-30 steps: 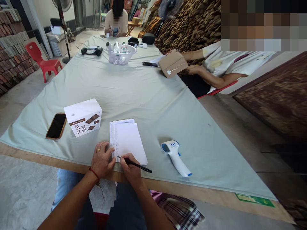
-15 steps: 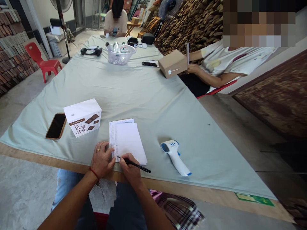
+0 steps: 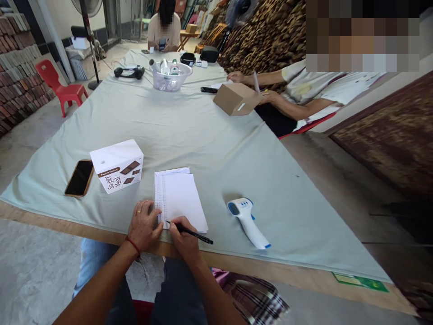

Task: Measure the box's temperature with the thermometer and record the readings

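Note:
A black pen (image 3: pixel 192 233) is held in my right hand (image 3: pixel 184 239), its tip on the lower left of the white paper sheets (image 3: pixel 182 194). Rows of small writing run down the paper's left side. My left hand (image 3: pixel 145 225) lies on the table edge with fingers stretched out, touching the paper's lower left corner. Beyond it stands a white box (image 3: pixel 117 158) with brown print, next to a phone (image 3: pixel 79 178) lying flat with a dark screen. To the right of the paper lies a white and blue infrared thermometer (image 3: pixel 248 222).
A person at the right handles a cardboard box (image 3: pixel 235 99) on the table's right edge. Another person sits at the far end with a phone. A plastic basin (image 3: pixel 171 80) of bottles and a black headset (image 3: pixel 129 73) stand towards the back. A red chair (image 3: pixel 61 85) is at left.
The cardboard box has shifted left and turned, and the person at the right now reaches one hand behind it. My hands and the pen look unmoved.

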`<state>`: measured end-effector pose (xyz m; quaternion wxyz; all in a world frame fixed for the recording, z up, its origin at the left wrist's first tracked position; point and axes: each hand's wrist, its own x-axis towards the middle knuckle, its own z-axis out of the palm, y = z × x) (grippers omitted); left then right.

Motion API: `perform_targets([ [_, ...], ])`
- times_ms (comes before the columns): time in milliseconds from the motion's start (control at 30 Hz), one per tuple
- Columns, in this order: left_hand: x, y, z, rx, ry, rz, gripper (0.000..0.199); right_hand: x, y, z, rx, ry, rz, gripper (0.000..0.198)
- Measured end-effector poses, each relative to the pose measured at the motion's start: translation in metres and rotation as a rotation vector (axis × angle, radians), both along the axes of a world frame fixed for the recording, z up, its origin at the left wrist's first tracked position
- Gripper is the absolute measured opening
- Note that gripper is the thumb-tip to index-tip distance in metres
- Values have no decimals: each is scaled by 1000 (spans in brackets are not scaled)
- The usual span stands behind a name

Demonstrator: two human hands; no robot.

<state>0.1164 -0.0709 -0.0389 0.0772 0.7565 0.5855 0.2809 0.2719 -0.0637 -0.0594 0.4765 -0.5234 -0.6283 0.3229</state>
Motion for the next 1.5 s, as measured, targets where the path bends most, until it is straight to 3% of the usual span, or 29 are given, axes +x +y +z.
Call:
perform_targets([
  [1333, 0, 0, 0, -7, -24, 1, 26, 0, 0, 0, -4, -10, -8, 15],
  [1500, 1, 0, -1, -7, -35, 14, 26, 0, -3, 4, 44, -6, -93, 16],
])
